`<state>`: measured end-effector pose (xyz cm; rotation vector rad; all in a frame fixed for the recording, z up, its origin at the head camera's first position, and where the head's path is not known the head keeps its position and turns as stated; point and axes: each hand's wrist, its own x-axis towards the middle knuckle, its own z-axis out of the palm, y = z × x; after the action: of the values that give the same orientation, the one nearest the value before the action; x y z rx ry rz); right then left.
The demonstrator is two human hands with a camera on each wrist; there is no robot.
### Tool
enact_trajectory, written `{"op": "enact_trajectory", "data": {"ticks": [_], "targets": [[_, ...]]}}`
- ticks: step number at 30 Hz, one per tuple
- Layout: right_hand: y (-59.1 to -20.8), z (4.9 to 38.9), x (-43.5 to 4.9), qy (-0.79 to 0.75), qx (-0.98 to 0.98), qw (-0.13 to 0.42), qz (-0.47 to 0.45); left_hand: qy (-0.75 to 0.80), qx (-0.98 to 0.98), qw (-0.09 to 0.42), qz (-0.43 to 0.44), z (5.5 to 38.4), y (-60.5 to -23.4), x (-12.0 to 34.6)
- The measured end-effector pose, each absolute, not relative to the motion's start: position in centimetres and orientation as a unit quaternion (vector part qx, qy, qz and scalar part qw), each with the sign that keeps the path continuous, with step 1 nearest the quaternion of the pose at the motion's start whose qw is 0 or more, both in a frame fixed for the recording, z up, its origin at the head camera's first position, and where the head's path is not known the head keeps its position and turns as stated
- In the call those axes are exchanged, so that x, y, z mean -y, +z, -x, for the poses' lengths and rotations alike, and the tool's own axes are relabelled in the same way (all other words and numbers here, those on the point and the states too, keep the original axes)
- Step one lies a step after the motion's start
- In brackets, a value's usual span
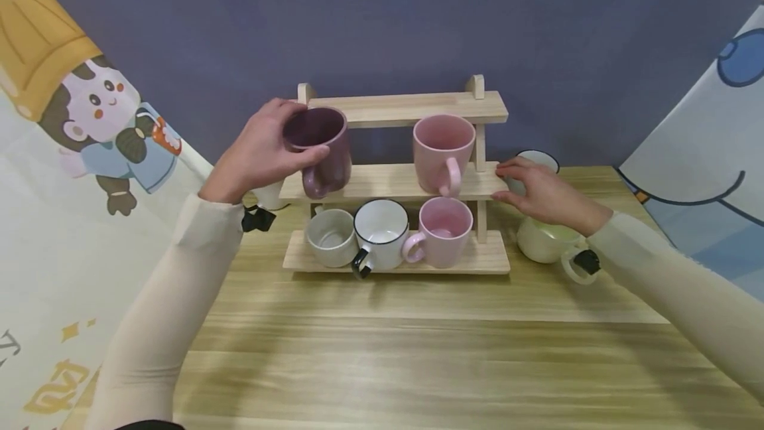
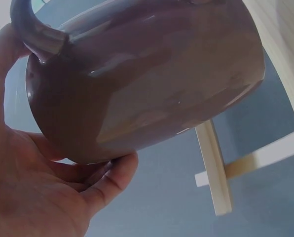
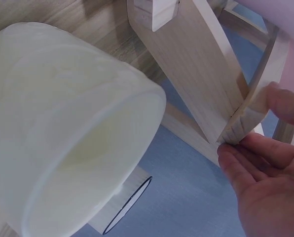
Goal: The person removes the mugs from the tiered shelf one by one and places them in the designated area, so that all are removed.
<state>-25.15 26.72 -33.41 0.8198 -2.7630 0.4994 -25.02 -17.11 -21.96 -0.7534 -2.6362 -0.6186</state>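
Blue-grey curtain (image 1: 394, 25) fills the back! Over on the left, a pale cloth (image 1: 54, 237) sports a cartoon figure (image 1: 98, 98) in a big orange hat (image 1: 44, 38); on the right, another printed sheet (image 1: 686, 144); down below, a wood-grain table (image 1: 418, 363).

Counting from the pale wood shelf (image 1: 382, 181), I see a dark purple mug (image 1: 337, 159) at ten o'clock, a pink mug (image 1: 432, 161) at two and a white, black-rimmed mug (image 1: 388, 252) at six. The table (image 1: 418, 363) is streaky yellow-brown, the back cloth (image 1: 388, 18) plain grey-blue, and a white sheet (image 1: 60, 251) at nine shows a cartoon kid (image 1: 98, 101) in an orange hat (image 1: 44, 45).
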Motion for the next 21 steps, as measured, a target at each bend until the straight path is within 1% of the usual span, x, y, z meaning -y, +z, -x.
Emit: {"op": "enact_trajectory", "data": {"ticks": [4,8,13,18,21], "targets": [[-33.4,25.2,-26.8,0.167,0.941,0.104,-0.276,-0.222,0.927,0.166,0.252,24.4,-22.0,18.1],[-33.4,25.2,-26.7,0.169,0.939,0.106,-0.278,-0.227,0.933,0.158,0.231,23.8,-21.9,19.1],[-33.4,25.2,-26.7,0.172,0.937,0.112,-0.283,-0.226,0.935,0.162,0.22,22.9,-21.9,20.6],[-33.3,25.1,-26.7,0.171,0.936,0.115,-0.284,-0.217,0.937,0.176,0.208,22.0,-21.9,22.2],[-33.3,25.1,-26.6,0.171,0.937,0.113,-0.282,-0.213,0.942,0.171,0.195,21.5,-22.0,23.1]]}}
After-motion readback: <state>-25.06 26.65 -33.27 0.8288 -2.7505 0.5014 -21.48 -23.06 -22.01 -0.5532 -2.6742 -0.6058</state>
